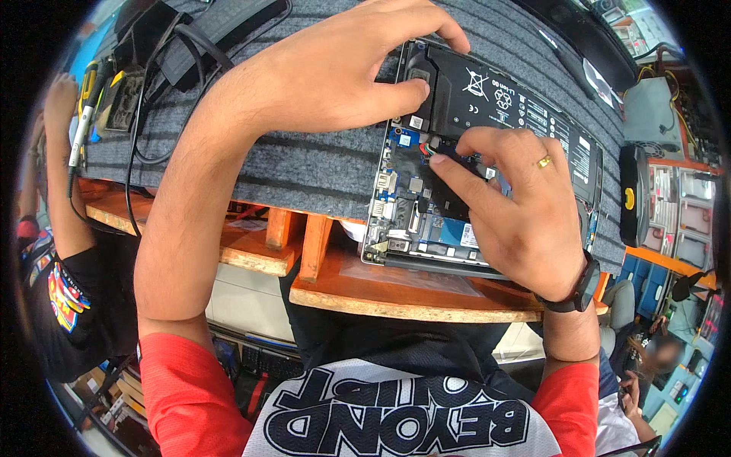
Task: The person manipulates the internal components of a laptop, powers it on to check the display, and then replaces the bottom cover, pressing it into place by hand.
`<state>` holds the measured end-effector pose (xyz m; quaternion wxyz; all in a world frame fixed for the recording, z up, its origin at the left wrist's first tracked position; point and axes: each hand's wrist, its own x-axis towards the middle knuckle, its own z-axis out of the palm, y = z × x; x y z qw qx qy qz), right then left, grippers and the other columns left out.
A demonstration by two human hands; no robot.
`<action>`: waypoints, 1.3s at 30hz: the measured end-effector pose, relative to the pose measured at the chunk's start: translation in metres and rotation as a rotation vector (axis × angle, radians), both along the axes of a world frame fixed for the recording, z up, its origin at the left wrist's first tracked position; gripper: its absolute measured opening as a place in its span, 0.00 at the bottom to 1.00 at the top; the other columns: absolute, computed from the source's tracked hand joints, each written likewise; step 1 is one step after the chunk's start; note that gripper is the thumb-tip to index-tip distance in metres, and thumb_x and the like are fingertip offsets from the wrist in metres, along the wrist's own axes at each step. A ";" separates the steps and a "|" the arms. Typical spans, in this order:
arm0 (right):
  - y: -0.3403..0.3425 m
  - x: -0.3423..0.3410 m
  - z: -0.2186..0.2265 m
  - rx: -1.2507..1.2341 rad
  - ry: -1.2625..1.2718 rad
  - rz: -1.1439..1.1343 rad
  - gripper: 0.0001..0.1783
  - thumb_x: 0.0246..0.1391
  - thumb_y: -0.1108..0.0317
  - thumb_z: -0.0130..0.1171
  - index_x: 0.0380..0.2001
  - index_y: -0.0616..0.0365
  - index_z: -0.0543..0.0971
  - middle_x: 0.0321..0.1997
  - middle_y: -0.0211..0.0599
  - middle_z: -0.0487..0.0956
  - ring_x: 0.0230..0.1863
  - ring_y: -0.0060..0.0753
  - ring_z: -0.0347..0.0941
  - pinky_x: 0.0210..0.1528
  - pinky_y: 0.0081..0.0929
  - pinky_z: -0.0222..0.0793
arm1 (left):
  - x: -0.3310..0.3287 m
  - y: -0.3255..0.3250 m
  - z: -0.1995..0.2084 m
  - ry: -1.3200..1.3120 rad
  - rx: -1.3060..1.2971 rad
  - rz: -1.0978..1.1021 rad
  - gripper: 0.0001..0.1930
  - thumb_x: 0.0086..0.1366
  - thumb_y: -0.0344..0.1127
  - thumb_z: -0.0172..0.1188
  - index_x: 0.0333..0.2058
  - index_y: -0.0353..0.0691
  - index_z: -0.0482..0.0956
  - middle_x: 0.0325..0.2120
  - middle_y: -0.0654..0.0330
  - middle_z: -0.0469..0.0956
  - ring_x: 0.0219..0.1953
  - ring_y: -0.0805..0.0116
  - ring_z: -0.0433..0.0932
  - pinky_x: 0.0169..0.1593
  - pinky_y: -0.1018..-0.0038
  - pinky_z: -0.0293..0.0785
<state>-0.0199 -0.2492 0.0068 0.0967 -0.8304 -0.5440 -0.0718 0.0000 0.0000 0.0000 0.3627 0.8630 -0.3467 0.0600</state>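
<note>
A laptop base [466, 270] lies with its inside exposed on a grey ribbed mat. Its black battery [487, 87] fills the far part, and the circuit board [416, 185] shows nearer to me. My left hand [343, 72] reaches over the far left corner, thumb resting on the black part beside the battery and index finger at the far edge, the two apart. With curled fingers, my right hand [518, 202] bends over the board. Its thumb tip touches the coloured battery cable [426, 149], the index finger curled close by. The hand covers part of the board.
Black cables [137, 152] and a power adapter [221, 38] lie left on the mat [304, 167]. A yellow-black screwdriver [90, 80] and a white pen-like tool [78, 137] are farther left, near another person's arm [61, 152]. An orange wooden edge [411, 301] runs in front; a black-yellow object [632, 202] stands right.
</note>
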 end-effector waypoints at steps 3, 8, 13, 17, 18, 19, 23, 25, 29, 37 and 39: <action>0.001 0.001 0.000 0.022 0.046 -0.002 0.28 0.33 0.79 0.59 0.44 0.53 0.84 0.44 0.33 0.76 0.40 0.36 0.71 0.43 0.34 0.63 | -0.007 -0.003 0.010 0.013 -0.016 0.044 0.22 0.59 0.28 0.59 0.52 0.30 0.69 0.49 0.48 0.71 0.55 0.54 0.69 0.61 0.64 0.65; 0.001 0.001 0.000 0.053 0.128 -0.018 0.27 0.34 0.80 0.59 0.44 0.54 0.84 0.43 0.33 0.74 0.39 0.35 0.70 0.45 0.33 0.64 | -0.008 -0.002 0.008 0.020 -0.036 0.028 0.22 0.59 0.28 0.59 0.52 0.30 0.70 0.49 0.48 0.71 0.55 0.53 0.69 0.61 0.63 0.65; -0.003 0.004 -0.002 0.047 0.139 -0.039 0.28 0.36 0.81 0.58 0.45 0.52 0.85 0.42 0.35 0.73 0.40 0.36 0.70 0.45 0.33 0.65 | -0.009 0.000 0.005 0.032 -0.030 0.040 0.23 0.59 0.28 0.59 0.53 0.30 0.69 0.49 0.47 0.71 0.55 0.52 0.69 0.61 0.62 0.65; -0.005 0.005 -0.002 0.049 0.134 -0.038 0.28 0.37 0.81 0.58 0.45 0.51 0.85 0.42 0.36 0.73 0.39 0.37 0.70 0.45 0.33 0.65 | -0.009 0.001 0.007 0.042 -0.021 0.048 0.23 0.59 0.28 0.59 0.53 0.30 0.69 0.49 0.47 0.71 0.55 0.51 0.69 0.61 0.62 0.65; -0.005 0.005 -0.003 0.053 0.116 -0.028 0.26 0.38 0.79 0.59 0.45 0.50 0.85 0.42 0.34 0.73 0.40 0.35 0.70 0.43 0.32 0.63 | -0.009 0.001 0.007 0.044 -0.023 0.049 0.23 0.59 0.28 0.59 0.53 0.30 0.69 0.49 0.47 0.71 0.55 0.51 0.69 0.61 0.62 0.65; -0.007 0.006 -0.004 0.057 0.098 -0.017 0.24 0.40 0.77 0.60 0.44 0.50 0.85 0.42 0.31 0.72 0.40 0.34 0.69 0.42 0.32 0.60 | -0.009 0.002 0.006 0.044 -0.031 0.047 0.22 0.59 0.28 0.59 0.53 0.30 0.69 0.49 0.46 0.71 0.55 0.51 0.69 0.61 0.62 0.65; -0.010 0.007 -0.003 0.046 0.093 -0.020 0.21 0.41 0.75 0.62 0.43 0.50 0.85 0.43 0.30 0.73 0.41 0.32 0.69 0.41 0.32 0.58 | 0.000 0.009 -0.013 -0.033 -0.093 -0.019 0.22 0.59 0.28 0.59 0.53 0.30 0.70 0.49 0.46 0.71 0.54 0.51 0.69 0.60 0.63 0.65; -0.005 0.004 0.001 0.046 0.089 -0.018 0.25 0.37 0.79 0.59 0.44 0.52 0.85 0.43 0.34 0.73 0.39 0.35 0.69 0.43 0.32 0.61 | -0.005 0.005 -0.004 0.010 -0.076 0.001 0.22 0.59 0.28 0.59 0.53 0.30 0.70 0.49 0.46 0.72 0.54 0.51 0.69 0.60 0.63 0.65; 0.001 0.003 0.002 0.067 0.099 0.002 0.27 0.35 0.80 0.58 0.43 0.54 0.85 0.43 0.36 0.74 0.38 0.35 0.69 0.44 0.32 0.63 | -0.004 0.004 -0.001 0.050 -0.058 -0.020 0.22 0.59 0.28 0.59 0.53 0.30 0.70 0.49 0.47 0.72 0.55 0.51 0.69 0.60 0.63 0.65; -0.002 0.008 -0.002 0.083 0.093 0.010 0.27 0.34 0.80 0.60 0.43 0.51 0.85 0.43 0.35 0.73 0.38 0.35 0.69 0.44 0.32 0.63 | -0.009 0.001 0.004 0.095 -0.030 0.030 0.23 0.59 0.28 0.59 0.54 0.30 0.70 0.49 0.47 0.72 0.54 0.52 0.69 0.60 0.63 0.66; -0.004 0.009 0.000 0.073 0.100 0.001 0.26 0.35 0.80 0.59 0.43 0.52 0.85 0.43 0.35 0.73 0.39 0.36 0.69 0.45 0.32 0.63 | -0.009 0.002 0.005 0.104 -0.035 0.033 0.23 0.60 0.28 0.59 0.54 0.31 0.69 0.49 0.47 0.71 0.54 0.52 0.69 0.60 0.63 0.66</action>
